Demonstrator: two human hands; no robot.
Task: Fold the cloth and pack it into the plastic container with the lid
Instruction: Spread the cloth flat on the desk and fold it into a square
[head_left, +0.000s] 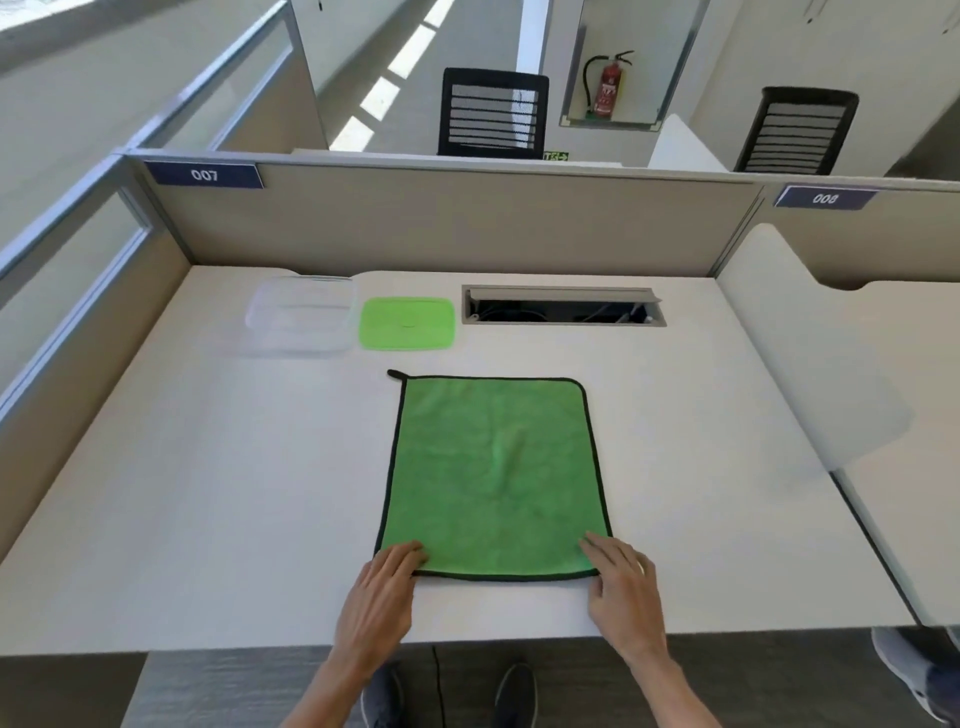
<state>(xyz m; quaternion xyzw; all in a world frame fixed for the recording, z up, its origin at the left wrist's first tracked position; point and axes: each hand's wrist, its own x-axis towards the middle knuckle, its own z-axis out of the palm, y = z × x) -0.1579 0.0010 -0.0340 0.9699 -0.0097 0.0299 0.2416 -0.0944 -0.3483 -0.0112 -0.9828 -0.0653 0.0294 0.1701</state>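
Observation:
A green cloth (493, 473) with a black border lies spread flat on the white desk (208, 493), a small black loop at its far left corner. My left hand (382, 592) rests on the cloth's near left corner, fingertips on the fabric. My right hand (621, 587) rests on the near right corner in the same way. Whether either hand pinches the cloth cannot be told. A clear plastic container (301, 317) stands at the back left, with no lid on it. Its green lid (407, 323) lies flat on the desk just right of it.
A cable slot (563, 306) with its flap up is cut into the desk behind the cloth. Beige partition walls (467, 223) close the back and left. A curved white divider (810, 364) stands on the right. Someone's shoe (914, 670) shows at the lower right.

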